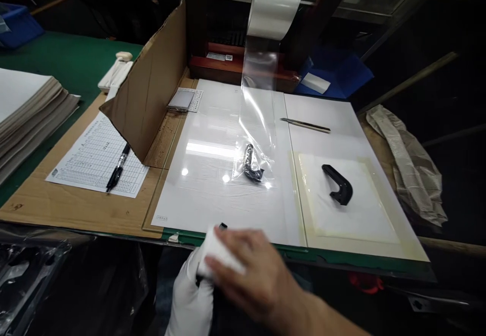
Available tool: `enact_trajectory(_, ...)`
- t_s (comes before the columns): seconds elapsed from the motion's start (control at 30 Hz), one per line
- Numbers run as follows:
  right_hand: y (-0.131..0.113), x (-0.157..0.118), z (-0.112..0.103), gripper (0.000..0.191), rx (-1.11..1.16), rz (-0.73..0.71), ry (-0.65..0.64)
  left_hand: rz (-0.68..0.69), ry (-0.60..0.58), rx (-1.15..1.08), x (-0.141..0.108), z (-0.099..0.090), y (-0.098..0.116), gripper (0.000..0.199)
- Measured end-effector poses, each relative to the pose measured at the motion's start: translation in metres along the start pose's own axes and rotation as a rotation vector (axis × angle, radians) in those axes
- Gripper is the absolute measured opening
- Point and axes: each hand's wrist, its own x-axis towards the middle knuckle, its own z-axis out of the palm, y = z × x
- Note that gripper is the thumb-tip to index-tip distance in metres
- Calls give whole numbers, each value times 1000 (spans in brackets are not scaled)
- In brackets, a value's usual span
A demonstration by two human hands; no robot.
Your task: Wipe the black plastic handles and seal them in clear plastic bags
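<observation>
white-gloved left hand (190,303) and bare right hand (258,275) meet at lower middle; right fingers (231,242) lie together, clamped on a white wipe (216,252) slanting down-right; left fingers hidden beneath it, state unclear; a bagged black part (251,170) lies up-frame on the white sheet (197,199).

You're in a factory workshop, at a packing bench: a roll of clear plastic film (275,4) up top centre, a bagged black part (251,164) mid-frame, a printed tally sheet (99,156) left on the tabletop (76,209), a blue plastic bin (18,25) upper left
</observation>
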Motion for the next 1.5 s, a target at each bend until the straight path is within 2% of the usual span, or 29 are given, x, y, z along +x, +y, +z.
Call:
enact_trajectory(0.1,-1,1,-1,28,-46,90,19,68,-39,41,3,0,3,34)
enact_trajectory(0.2,-1,1,-2,25,17,44,-10,123,-39,47,7,0,8,33)
enact_trajectory(0.3,0,1,-2,28,-39,160,17,116,-32,81,8,-1,10,33)
enact_trajectory(0.37,-2,1,-3,28,-17,150,-15,110,-38,69,8,-2,11,33)
enact_trajectory(0.43,-5,1,-3,27,1,141,-29,72,-45,52,8,-3,10,34)
enact_trajectory(0.53,-8,3,-2,29,-35,243,-15,-18,-64,41,7,-3,6,36)
enact_trajectory(0.63,-3,3,-2,29,-18,231,-37,-34,-77,19,7,-6,6,36)
enact_trajectory(0.73,5,3,-1,30,-103,285,-12,-46,-106,48,9,-8,16,39)
enact_trajectory(0.8,3,4,3,32,-102,343,13,-139,-142,35,11,-7,27,47)
enact_trajectory(0.87,-6,4,9,36,-4,328,33,-299,-104,-102,14,-2,40,57)
enact_trajectory(0.93,-15,5,15,36,117,219,20,-447,14,-321,17,4,51,69)
enact_trajectory(1.0,-19,5,19,36,174,165,20,-532,93,-487,20,10,58,76)
enact_trajectory(1.07,-16,5,19,39,160,207,62,-587,82,-553,23,15,62,76)
enact_trajectory(1.1,-14,4,18,40,154,217,73,-604,65,-571,24,16,63,77)
enact_trajectory(1.23,-7,0,13,35,174,91,-1,-599,46,-622,25,18,59,82)
enact_trajectory(1.33,-10,-3,12,41,85,211,76,-585,44,-592,25,20,58,74)
enact_trajectory(1.43,-16,-5,15,39,87,181,45,-528,51,-639,25,22,59,71)
enact_trajectory(1.5,-20,-5,18,38,40,248,61,-507,49,-599,25,23,61,72)
